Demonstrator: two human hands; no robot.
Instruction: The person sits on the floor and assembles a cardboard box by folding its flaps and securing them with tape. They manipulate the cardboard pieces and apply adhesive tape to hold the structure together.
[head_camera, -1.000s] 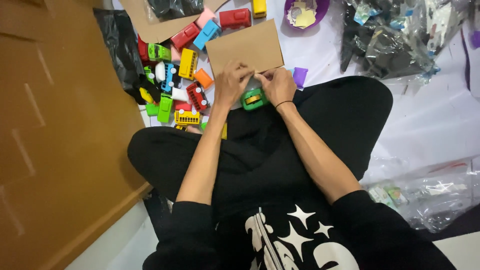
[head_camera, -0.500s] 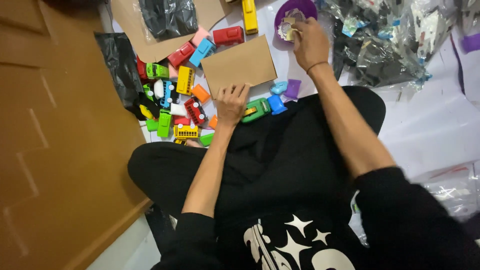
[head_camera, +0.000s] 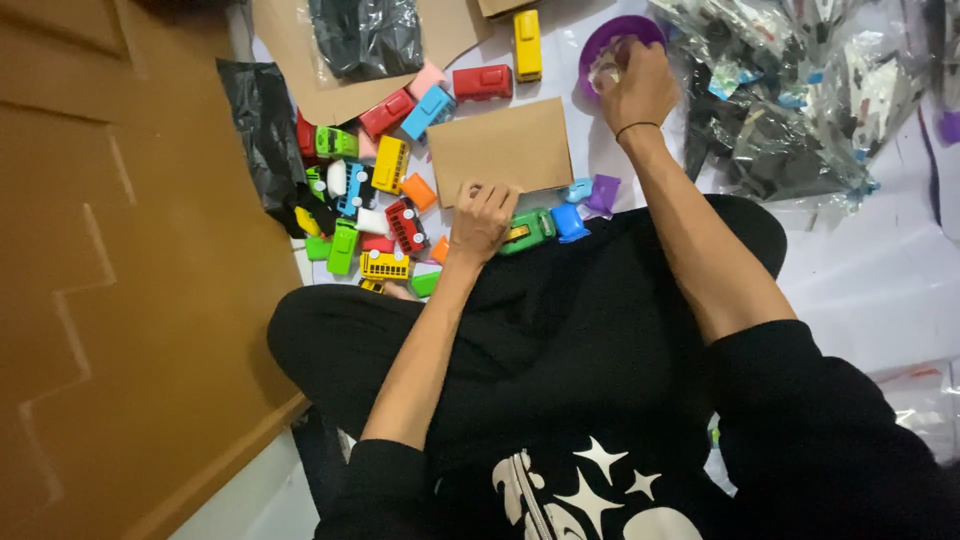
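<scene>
Right hand (head_camera: 637, 92) still in purple bowl (head_camera: 600, 45) — unchanged.

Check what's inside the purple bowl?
The right hand reaches into the purple bowl, fingers on something pale and clear-looking. The hand covers most of the inside, so the rest cannot be seen.

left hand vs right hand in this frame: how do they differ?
The left hand rests near the body on the edge of the cardboard sheet, by a green toy car; the right hand is stretched far forward at the purple bowl. The left fingers curl down flat; the right fingers dip into the bowl. Both are bare.
</scene>
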